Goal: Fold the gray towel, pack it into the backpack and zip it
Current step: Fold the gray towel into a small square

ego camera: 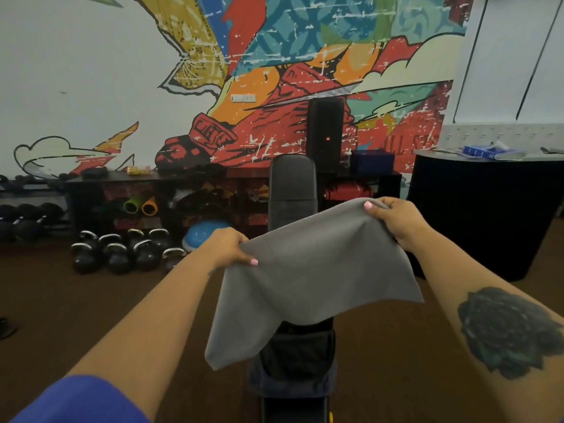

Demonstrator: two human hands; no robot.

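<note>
The gray towel (314,276) hangs spread out in the air in front of me. My left hand (227,247) pinches its upper left corner. My right hand (396,222) grips the upper right corner, held a little higher and farther away. The towel's lower edge droops down to the left. Beneath it the dark backpack (294,361) lies on a black padded bench (292,190); the towel hides the backpack's upper part, so I cannot tell whether it is zipped.
Several kettlebells (122,251) and a blue balance dome (204,233) sit on the brown floor at left. A low black shelf (152,178) with gear and a tall black speaker (325,132) stand against the mural wall. A black counter (488,215) is at right.
</note>
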